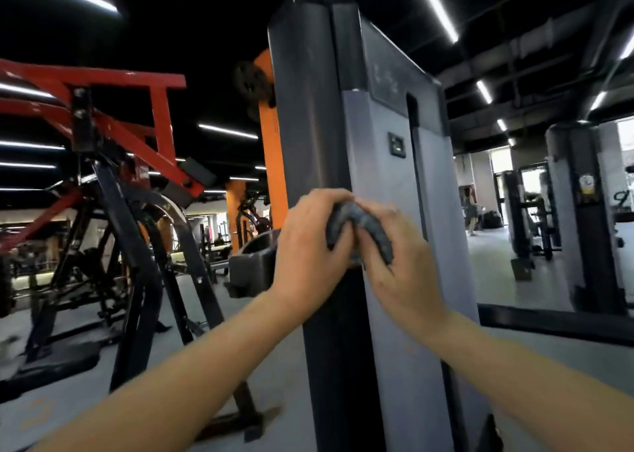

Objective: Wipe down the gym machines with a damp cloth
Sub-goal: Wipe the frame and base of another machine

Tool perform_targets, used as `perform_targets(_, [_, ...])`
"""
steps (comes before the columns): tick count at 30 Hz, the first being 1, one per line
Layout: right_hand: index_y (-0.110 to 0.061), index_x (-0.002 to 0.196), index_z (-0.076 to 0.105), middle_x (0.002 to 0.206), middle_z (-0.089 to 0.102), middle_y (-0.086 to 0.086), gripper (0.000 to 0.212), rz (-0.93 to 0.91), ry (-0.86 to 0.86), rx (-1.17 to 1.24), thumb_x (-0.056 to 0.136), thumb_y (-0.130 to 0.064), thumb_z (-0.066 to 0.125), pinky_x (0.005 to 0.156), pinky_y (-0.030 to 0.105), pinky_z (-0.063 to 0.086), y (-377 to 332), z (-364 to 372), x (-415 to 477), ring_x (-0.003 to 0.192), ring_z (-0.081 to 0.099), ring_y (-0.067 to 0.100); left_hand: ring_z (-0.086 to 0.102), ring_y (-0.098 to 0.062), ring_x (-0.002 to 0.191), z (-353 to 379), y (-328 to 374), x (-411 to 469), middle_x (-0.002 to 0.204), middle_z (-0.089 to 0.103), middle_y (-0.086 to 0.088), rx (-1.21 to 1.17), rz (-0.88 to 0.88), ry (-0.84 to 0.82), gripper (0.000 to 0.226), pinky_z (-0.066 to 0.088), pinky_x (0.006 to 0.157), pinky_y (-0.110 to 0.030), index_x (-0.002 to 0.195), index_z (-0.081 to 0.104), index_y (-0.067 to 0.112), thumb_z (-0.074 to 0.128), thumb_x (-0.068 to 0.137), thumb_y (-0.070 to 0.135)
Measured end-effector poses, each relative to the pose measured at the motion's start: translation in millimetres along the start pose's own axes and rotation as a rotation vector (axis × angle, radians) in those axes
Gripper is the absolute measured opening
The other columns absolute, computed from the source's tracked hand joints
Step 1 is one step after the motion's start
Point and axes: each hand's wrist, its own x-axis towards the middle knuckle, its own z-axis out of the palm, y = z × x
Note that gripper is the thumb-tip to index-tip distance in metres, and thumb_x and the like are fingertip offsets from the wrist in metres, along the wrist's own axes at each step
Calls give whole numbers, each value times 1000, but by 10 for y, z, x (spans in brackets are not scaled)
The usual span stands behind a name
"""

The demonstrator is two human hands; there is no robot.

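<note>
Two hands (308,245) (404,269) round grey cloth (363,218)

Lost behind fingers, edges and blur

The dark cloth (360,223) shows only as a bunched fold between the left hand (308,242) and right hand (403,266); their curled fingers cover the rest, and all three are smeared by blur. The grey weight-stack tower (377,135) runs off the bottom edge, base unseen, and the small plate (397,145) on its face is too small to read. On the left, the red-framed machine (103,79) is cut by the edge. Far right, a standing person (471,211) is a blur, and a sticker (587,189) there is illegible.
</note>
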Motion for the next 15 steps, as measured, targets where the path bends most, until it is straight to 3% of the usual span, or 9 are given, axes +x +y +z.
perform_targets(5, [-11,121,67,114,66,-1,23,-176,63,1,99,-7,67,93,33,53,-189,-131,1081,107,64,15,64,-14,105,-235,-20,961,113,67,5,61,58,73,33,54,91,-38,124,64,15,76,93,13])
perform_targets(8, [-9,114,66,114,65,0,21,-248,85,-98,94,-5,68,95,26,49,-129,-271,1462,110,60,17,61,-12,109,-286,-69,1271,118,63,6,146,81,28,39,52,94,-31,128,60,17,77,95,28])
perform_targets(13, [-17,112,64,105,66,-7,17,-167,85,-148,96,-11,64,88,36,53,119,-374,2112,100,61,12,44,-17,140,-303,-379,1769,148,51,-1,391,-1,-92,71,43,116,-37,150,49,15,75,94,50])
perform_targets(15, [-22,123,65,110,67,-8,27,-163,56,-171,97,-13,62,89,34,54,155,-366,2395,102,63,10,23,-21,158,-271,-508,1974,170,30,-4,449,-102,-174,91,27,130,-42,164,34,15,75,93,54])
